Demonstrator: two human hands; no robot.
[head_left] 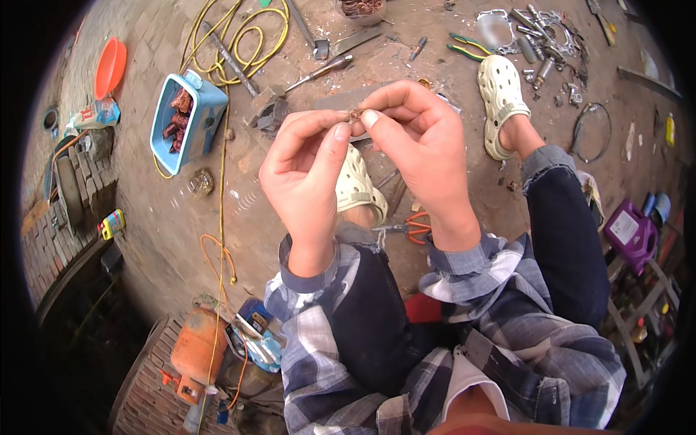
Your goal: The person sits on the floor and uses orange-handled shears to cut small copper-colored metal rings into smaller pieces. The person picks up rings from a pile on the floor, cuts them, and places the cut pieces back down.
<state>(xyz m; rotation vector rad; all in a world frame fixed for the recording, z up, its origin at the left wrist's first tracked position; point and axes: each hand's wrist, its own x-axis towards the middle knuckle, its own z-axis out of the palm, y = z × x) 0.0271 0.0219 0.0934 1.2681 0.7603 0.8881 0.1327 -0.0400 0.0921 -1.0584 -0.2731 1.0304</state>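
Plaid shirt [580,362], hands [301,163] [428,141] pinching brown scrap [355,114], pale clog [357,183] behind, blue bucket [205,117]

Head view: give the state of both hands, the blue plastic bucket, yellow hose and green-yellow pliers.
Left bare hand: pinching a tiny brownish piece.
Right bare hand: pinching the same piece.
Light-blue plastic bucket: open, reddish-brown scraps inside.
Thin yellow hose: partly coiled.
Green-and-yellow-handled pliers: handles spread apart.

Bright, diffuse daylight, soft shadows. Left hand [303,174] and right hand [429,148] read pale, slightly overexposed. Small piece [355,114] between them too soft to resolve. Fisheye bends outer edges; rim black, lower left dim.
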